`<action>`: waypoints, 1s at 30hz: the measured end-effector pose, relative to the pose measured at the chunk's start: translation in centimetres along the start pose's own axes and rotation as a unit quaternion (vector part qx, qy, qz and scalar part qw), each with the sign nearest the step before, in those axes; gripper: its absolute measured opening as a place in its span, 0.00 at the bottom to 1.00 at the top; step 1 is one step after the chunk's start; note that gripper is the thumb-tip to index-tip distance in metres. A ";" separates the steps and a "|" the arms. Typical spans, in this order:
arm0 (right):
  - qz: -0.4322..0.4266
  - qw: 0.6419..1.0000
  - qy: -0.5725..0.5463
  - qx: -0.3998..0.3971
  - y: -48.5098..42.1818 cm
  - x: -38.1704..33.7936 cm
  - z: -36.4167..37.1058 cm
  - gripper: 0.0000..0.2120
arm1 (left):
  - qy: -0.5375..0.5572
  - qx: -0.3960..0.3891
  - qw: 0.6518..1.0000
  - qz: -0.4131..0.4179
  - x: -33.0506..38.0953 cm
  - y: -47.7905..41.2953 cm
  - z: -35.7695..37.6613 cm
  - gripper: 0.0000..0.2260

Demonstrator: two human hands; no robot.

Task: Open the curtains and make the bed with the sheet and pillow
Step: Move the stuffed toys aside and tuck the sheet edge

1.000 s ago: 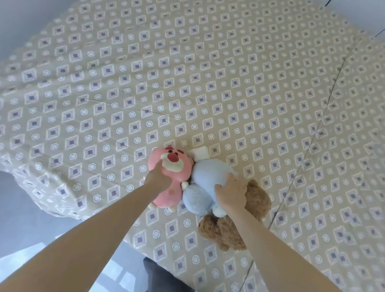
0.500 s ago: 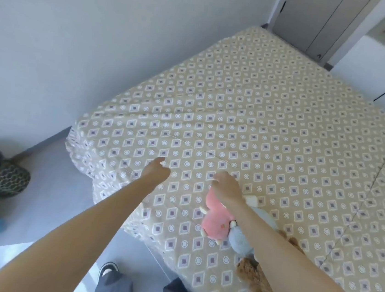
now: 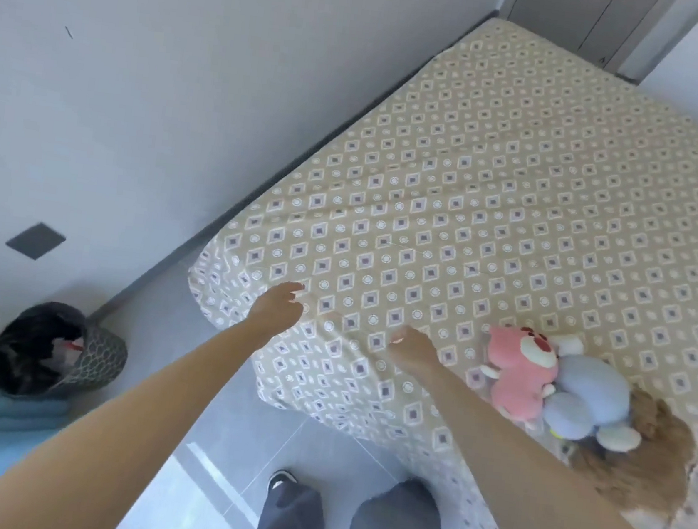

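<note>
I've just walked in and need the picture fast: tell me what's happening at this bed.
A person stands by the patterned sheet, which is spread over the whole top. The left hand reaches over its near corner, fingers relaxed. The right hand rests on it alongside, where the cloth is rumpled. A pink plush, blue plush and brown plush lie together at the near edge. No pillow is in view.

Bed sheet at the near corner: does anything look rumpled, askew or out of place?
Yes. The sheet is bunched into folds at the near corner, between the left hand and right hand. Elsewhere it lies fairly flat. Three plush toys lie heaped by the near edge, odd on a bed being made.
</note>
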State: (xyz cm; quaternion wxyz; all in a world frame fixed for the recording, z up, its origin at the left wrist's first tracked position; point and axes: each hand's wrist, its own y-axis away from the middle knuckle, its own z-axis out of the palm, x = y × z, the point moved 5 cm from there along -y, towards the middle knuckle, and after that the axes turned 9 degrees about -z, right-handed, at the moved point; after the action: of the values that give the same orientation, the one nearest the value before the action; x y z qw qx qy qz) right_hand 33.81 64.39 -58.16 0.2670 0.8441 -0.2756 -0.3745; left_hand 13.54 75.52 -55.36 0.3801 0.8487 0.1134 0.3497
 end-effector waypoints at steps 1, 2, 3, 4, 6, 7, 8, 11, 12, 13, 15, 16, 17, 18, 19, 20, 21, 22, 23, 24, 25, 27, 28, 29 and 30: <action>0.006 1.000 0.005 -0.006 -0.3 -0.5 0.7 0.18 | -0.015 -0.003 1.000 0.014 -0.3 -0.6 -0.6 0.22; 0.010 1.000 0.008 -0.011 -0.8 -0.7 1.4 0.19 | -0.032 -0.006 0.999 0.023 -0.5 -1.1 -1.0 0.21; 0.015 1.000 0.010 -0.017 -1.4 -0.9 2.1 0.19 | -0.052 -0.011 0.998 0.030 -0.8 -1.7 -1.3 0.21; 0.016 1.000 0.015 -0.019 -2.1 -1.0 2.7 0.20 | -0.075 -0.016 0.996 0.038 -1.0 -2.1 -1.4 0.22; 0.019 0.999 0.024 -0.018 -4.1 -1.0 3.7 0.21 | -0.132 -0.025 0.989 0.060 -0.9 -3.7 -1.2 0.22; 0.025 0.999 0.027 -0.017 -5.1 -0.9 4.3 0.21 | -0.159 -0.028 0.984 0.072 -0.9 -4.7 -1.0 0.22; 0.029 0.999 0.037 -0.016 -5.9 -0.7 4.7 0.22 | -0.182 -0.031 0.979 0.082 -0.8 -5.3 -0.8 0.22; 0.061 0.997 0.038 -0.021 -8.9 0.3 6.7 0.25 | -0.235 -0.062 0.965 0.100 -1.3 -8.9 0.9 0.23; 0.066 0.997 0.041 -0.027 -9.6 0.6 7.4 0.27 | -0.246 -0.070 0.961 0.106 -1.6 -10.1 1.4 0.23; 0.066 0.996 0.050 -0.035 -10.3 0.9 7.9 0.28 | -0.257 -0.078 0.957 0.113 -1.8 -11.4 2.0 0.23; 0.070 0.995 0.059 -0.046 -12.2 1.3 8.8 0.29 | -0.289 -0.099 0.943 0.129 -2.0 -14.5 3.3 0.23; 0.074 0.994 0.058 -0.053 -12.6 1.6 9.3 0.30 | -0.310 -0.111 0.935 0.134 -2.2 -15.6 3.9 0.23; 0.081 0.993 0.053 -0.063 -13.4 2.0 10.0 0.30 | -0.335 -0.122 0.924 0.140 -2.3 -16.9 4.5 0.24; 0.083 0.993 0.048 -0.072 -14.1 2.4 10.8 0.31 | -0.366 -0.132 0.909 0.146 -2.4 -18.0 5.1 0.24; 0.085 0.992 0.042 -0.080 -14.4 2.6 11.7 0.32 | -0.398 -0.143 0.894 0.148 -2.6 -18.8 5.7 0.24; 0.087 0.992 0.033 -0.086 -14.9 2.8 12.5 0.33 | -0.426 -0.153 0.879 0.146 -2.9 -19.8 6.2 0.25; 0.087 0.992 0.022 -0.090 -15.5 3.0 13.4 0.34 | -0.454 -0.162 0.864 0.144 -3.1 -20.7 6.7 0.25; 0.087 0.991 0.009 -0.097 -15.9 3.2 14.4 0.35 | -0.479 -0.171 0.849 0.144 -3.3 -21.5 7.2 0.26; 0.087 0.990 -0.004 -0.109 -15.9 3.2 15.4 0.36 | -0.498 -0.179 0.836 0.143 -3.5 -22.2 7.5 0.27; 0.090 0.988 -0.015 -0.123 -15.9 3.1 16.5 0.38 | -0.517 -0.187 0.823 0.143 -3.9 -22.8 7.8 0.27; 0.093 0.986 -0.019 -0.136 -15.7 2.9 17.5 0.39 | -0.535 -0.194 0.810 0.144 -4.5 -23.4 8.0 0.28; 0.104 0.983 -0.004 -0.154 -15.3 3.0 19.2 0.40 | -0.568 -0.215 0.783 0.133 -5.8 -24.2 8.0 0.28; 0.108 0.982 0.005 -0.156 -15.4 3.1 19.5 0.39 | -0.588 -0.228 0.767 0.118 -6.6 -24.5 7.6 0.28; 0.111 0.981 0.010 -0.159 -15.4 3.1 19.6 0.38 | -0.611 -0.240 0.748 0.102 -7.3 -24.7 7.0 0.27; 0.113 0.980 0.011 -0.164 -15.4 3.1 19.3 0.35 | -0.631 -0.245 0.731 0.088 -7.9 -24.9 6.4 0.27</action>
State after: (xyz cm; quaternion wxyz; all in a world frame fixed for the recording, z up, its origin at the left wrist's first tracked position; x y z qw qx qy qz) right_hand 24.59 68.50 -80.93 0.4448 0.7565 -0.3011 -0.3730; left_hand 13.90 85.35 -80.42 0.5264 0.7581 -0.3170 -0.2183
